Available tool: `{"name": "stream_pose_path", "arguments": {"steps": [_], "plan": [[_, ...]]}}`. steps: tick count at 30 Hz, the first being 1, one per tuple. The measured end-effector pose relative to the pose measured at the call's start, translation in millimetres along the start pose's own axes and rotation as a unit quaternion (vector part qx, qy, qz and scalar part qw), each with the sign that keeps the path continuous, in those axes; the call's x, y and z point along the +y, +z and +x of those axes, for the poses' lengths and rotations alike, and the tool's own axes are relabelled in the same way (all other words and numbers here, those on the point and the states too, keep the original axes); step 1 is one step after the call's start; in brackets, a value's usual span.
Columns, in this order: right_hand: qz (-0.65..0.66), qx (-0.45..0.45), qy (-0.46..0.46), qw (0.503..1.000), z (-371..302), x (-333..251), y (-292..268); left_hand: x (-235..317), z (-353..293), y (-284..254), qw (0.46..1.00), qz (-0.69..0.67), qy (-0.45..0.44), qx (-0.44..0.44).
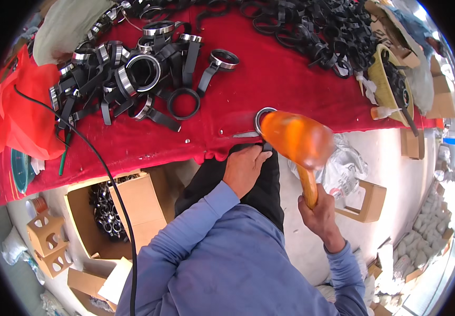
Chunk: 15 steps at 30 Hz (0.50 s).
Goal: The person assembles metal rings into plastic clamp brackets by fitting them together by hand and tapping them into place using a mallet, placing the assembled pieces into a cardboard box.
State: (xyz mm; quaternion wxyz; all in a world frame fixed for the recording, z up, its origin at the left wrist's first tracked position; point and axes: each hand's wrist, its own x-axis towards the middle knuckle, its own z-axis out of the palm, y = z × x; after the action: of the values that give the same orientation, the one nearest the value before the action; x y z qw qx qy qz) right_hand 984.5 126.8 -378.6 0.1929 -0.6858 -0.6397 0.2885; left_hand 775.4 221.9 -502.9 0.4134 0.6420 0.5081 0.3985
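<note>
Fingers [326,201] of the right hand [319,217] are wrapped around the wooden handle of an orange mallet [293,138], its head blurred. Left-hand fingers [261,151], bent at the near edge of the red cloth [227,113], grasp the near end of a ringed part [258,120]; their undersides are hidden. Its silver-rimmed ring lies on the cloth, just beyond the left hand [242,171] and partly covered by the mallet head; whether these touch cannot be told. Similar ringed parts [143,72] lie heaped to the left, well apart from both hands.
</note>
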Motion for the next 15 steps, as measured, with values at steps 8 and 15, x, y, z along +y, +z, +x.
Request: {"name": "stream_pose_path", "arguments": {"steps": [8,15], "plan": [[0.059,0.065,0.057,0.995,-1,36,30,8,3,-1,0.999,-0.025,-0.017,-0.019],[0.245,0.132,0.132,0.951,-1,62,59,14,7,-2,0.999,-0.014,-0.023,-0.037]]}}
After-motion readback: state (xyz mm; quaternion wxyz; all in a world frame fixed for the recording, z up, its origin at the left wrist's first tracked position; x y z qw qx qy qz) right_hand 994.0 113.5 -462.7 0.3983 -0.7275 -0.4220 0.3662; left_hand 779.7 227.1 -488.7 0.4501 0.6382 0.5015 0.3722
